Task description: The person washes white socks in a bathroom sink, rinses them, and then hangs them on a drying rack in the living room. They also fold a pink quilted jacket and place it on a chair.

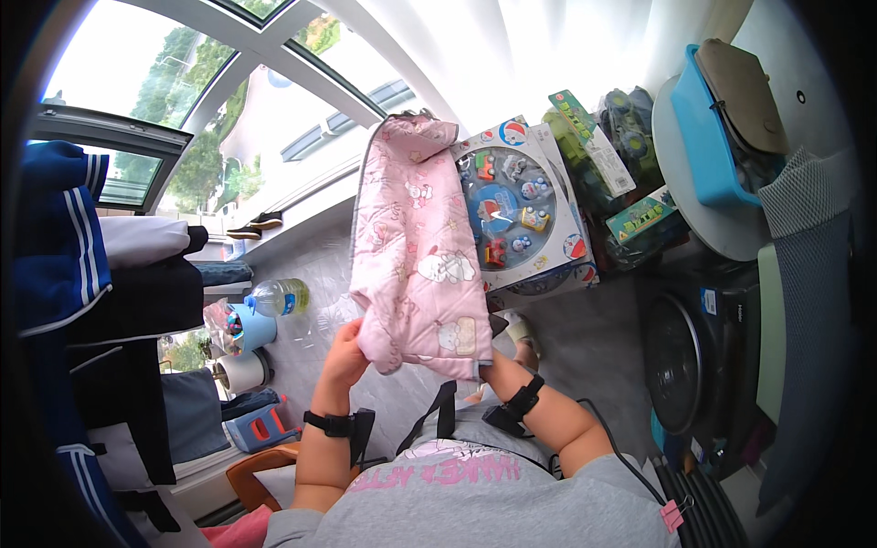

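Observation:
A pink quilted cloth (pixel 421 253) with cartoon animal prints and grey edging hangs stretched out in front of me. My left hand (pixel 347 353) grips its near left corner, the fingertips partly tucked behind the fabric. At the near right corner, my right hand (pixel 488 368) goes underneath the cloth. Only its wrist side shows there, so its fingers and hold are hidden. The far end of the cloth is folded over by the window sill, and its right edge overlaps a boxed toy set (pixel 514 205).
Clothes (pixel 62 240) hang at the left. A large bottle of yellowish liquid (pixel 288 297) and a blue bucket (pixel 257 329) stand on the floor. More packaged toys (pixel 596 144), a round table (pixel 712 233) bearing a blue bin (pixel 706 144), and a Haier front-loading washing machine (pixel 726 356) are at right.

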Available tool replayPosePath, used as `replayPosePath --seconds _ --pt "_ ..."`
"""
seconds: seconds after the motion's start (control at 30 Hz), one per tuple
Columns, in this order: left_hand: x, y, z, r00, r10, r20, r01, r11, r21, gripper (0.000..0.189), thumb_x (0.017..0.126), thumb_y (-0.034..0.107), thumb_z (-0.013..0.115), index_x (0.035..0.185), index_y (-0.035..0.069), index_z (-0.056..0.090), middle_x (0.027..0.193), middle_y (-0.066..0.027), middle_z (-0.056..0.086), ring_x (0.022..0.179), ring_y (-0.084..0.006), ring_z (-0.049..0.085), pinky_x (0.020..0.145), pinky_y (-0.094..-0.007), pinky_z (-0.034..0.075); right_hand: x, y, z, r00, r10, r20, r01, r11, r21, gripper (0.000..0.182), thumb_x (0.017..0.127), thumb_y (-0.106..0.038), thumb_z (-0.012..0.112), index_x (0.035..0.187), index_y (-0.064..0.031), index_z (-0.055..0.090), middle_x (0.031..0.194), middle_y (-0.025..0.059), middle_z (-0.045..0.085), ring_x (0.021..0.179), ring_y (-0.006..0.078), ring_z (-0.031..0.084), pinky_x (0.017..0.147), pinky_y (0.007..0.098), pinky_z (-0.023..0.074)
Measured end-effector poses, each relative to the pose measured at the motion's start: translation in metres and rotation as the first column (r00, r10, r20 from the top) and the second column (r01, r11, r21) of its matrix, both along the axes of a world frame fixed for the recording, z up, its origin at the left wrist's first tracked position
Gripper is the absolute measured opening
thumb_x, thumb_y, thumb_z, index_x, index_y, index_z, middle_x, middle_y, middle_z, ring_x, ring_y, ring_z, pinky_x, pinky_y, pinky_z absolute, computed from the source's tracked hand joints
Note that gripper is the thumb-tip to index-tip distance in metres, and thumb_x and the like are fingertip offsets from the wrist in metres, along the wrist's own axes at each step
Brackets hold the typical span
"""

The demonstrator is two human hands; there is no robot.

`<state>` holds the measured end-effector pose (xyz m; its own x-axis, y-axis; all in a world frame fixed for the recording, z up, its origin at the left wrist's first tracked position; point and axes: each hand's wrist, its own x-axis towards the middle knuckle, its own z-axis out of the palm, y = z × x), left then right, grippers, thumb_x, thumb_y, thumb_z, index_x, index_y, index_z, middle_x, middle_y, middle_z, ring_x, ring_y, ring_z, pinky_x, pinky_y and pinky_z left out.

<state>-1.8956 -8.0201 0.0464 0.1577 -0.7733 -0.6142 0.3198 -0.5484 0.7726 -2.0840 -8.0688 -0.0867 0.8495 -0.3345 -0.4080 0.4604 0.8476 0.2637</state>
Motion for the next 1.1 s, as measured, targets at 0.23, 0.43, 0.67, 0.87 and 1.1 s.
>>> replayPosePath --seconds 0.23,0.43,0.67,0.87,1.1 --pt "-0.004 -0.023 0.013 0.807 -0.486 0.337 0.374 0.861 0.346 0.034 0.084 0.013 0.061 0.114 -0.001 0.060 0.103 -0.0079 0.066 0.093 -0.0135 0.060 0.078 -0.0289 0.048 -0.020 -0.011 -0.016 0.993 -0.064 0.094 0.063 0.998 0.022 0.045 0.099 -0.031 0.034 0.136 -0.0061 0.039 0.134 0.0129 0.048 0.120 0.0284 0.049 0.104 0.0437 0.0378" --pt "-0.005 -0.021 0.004 0.619 -0.580 0.529 0.425 0.814 0.396 0.029 0.087 0.015 0.057 0.110 0.000 0.062 0.098 -0.0057 0.065 0.087 -0.0120 0.059 0.075 -0.0286 0.048 -0.034 0.007 0.002 0.990 -0.057 0.132 0.050 0.997 0.053 0.046 0.100 -0.032 0.031 0.136 -0.0060 0.037 0.135 0.0131 0.046 0.120 0.0294 0.049 0.105 0.0451 0.0370" --pt "-0.007 -0.025 -0.006 0.900 -0.387 0.203 0.388 0.921 0.036 0.030 0.086 0.013 0.060 0.114 0.002 0.060 0.102 -0.0050 0.065 0.093 -0.0136 0.060 0.078 -0.0297 0.050 -0.011 0.018 -0.052 0.990 -0.108 0.094 0.108 0.994 0.011 0.047 0.099 -0.034 0.029 0.135 -0.0046 0.037 0.131 0.0155 0.048 0.116 0.0315 0.051 0.101 0.0469 0.0404" --pt "0.013 -0.024 -0.041 0.959 -0.237 -0.154 0.271 0.927 0.261 0.045 0.089 0.012 0.060 0.131 0.002 0.047 0.121 -0.0087 0.057 0.104 -0.0188 0.059 0.086 -0.0329 0.050 -0.010 0.048 -0.090 0.968 -0.251 -0.022 0.249 0.965 -0.080 0.041 0.097 -0.028 0.034 0.126 -0.0009 0.046 0.117 0.0139 0.058 0.104 0.0277 0.059 0.092 0.0427 0.0475" --pt "0.025 -0.012 -0.031 0.904 -0.366 -0.220 0.407 0.894 0.186 0.046 0.092 0.022 0.055 0.131 -0.001 0.045 0.125 -0.0109 0.054 0.110 -0.0202 0.056 0.093 -0.0344 0.046 -0.066 0.024 -0.034 0.632 -0.317 -0.707 -0.098 0.873 -0.478 0.042 0.098 -0.029 0.034 0.130 -0.0040 0.044 0.121 0.0079 0.057 0.108 0.0202 0.057 0.094 0.0355 0.0449"
